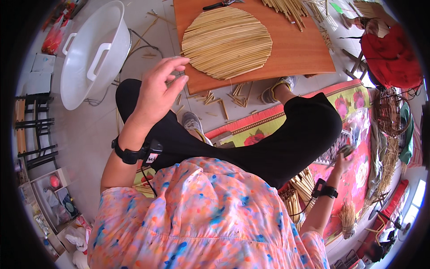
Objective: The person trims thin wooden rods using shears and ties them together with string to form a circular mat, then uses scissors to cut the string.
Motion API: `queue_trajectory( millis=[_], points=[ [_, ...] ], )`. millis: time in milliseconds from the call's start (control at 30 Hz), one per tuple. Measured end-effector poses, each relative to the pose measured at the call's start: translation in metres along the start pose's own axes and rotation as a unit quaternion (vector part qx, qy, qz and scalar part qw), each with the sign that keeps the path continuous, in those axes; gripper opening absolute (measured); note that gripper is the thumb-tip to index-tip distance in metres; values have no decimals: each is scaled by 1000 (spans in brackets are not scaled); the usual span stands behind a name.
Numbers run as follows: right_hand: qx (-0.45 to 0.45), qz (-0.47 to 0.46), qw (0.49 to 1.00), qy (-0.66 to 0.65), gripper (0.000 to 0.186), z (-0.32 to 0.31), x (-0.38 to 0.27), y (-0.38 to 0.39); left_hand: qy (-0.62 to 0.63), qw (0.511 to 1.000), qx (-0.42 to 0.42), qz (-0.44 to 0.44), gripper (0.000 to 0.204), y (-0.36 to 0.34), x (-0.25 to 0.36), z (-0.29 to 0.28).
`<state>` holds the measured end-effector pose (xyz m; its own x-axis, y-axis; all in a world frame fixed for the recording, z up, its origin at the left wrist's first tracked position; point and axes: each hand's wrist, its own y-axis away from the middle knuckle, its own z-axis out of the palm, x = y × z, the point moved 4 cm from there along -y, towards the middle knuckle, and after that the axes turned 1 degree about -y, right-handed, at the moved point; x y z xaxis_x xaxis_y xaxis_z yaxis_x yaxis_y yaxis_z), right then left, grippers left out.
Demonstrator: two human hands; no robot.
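A round mat of straw-coloured stalks laid side by side [226, 42] lies on a brown wooden board [298, 58] in front of me. My left hand [163, 85] hovers by the mat's left edge, thumb and fingers apart, with nothing visible in it. Whether its fingertips touch the mat, I cannot tell. Off to my right, low beside my knee, my right hand [342, 165] is closed around a small dark object [346, 149] whose kind is unclear. At the board's far edge lie pruning shears [224, 4], and a bundle of loose stalks [286, 11] sits at its far right.
On the left stands a big white two-handled basin [94, 54]. Short stalk offcuts [224, 109] litter the floor under the board. A flowered floor mat [251, 127] spreads to the right, with stalk bundles [304, 184] beside my thigh and a red cloth item [392, 56] beyond.
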<state>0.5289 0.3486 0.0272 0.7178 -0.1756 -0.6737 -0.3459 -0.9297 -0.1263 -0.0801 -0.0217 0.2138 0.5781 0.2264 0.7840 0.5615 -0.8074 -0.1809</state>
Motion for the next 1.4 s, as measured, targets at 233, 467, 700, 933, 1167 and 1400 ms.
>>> queue_trajectory(
  millis=[233, 467, 700, 933, 1167, 1400],
  points=[
    [-58, -388, 863, -318, 61, -79, -295, 134, 303, 936, -169, -59, 22, -3, 3, 57],
    [-224, -650, 700, -191, 65, 30, -403, 355, 558, 727, -293, -273, 35, 42, -2, 85],
    [-281, -743, 593, -134, 50, 76, -395, 424, 520, 760, -178, -346, 31, 91, -55, 47],
    [-343, -748, 548, -151, 47, 89, -382, 441, 562, 723, -184, -358, 20, 100, -61, 61],
    [-326, -494, 778, -209, 36, 100, -360, 397, 511, 752, -227, -349, 44, 91, -66, 67],
    [-479, 182, 842, -170, 55, 274, -255, 352, 428, 817, -233, -307, 51, 45, -63, 52]
  ],
)
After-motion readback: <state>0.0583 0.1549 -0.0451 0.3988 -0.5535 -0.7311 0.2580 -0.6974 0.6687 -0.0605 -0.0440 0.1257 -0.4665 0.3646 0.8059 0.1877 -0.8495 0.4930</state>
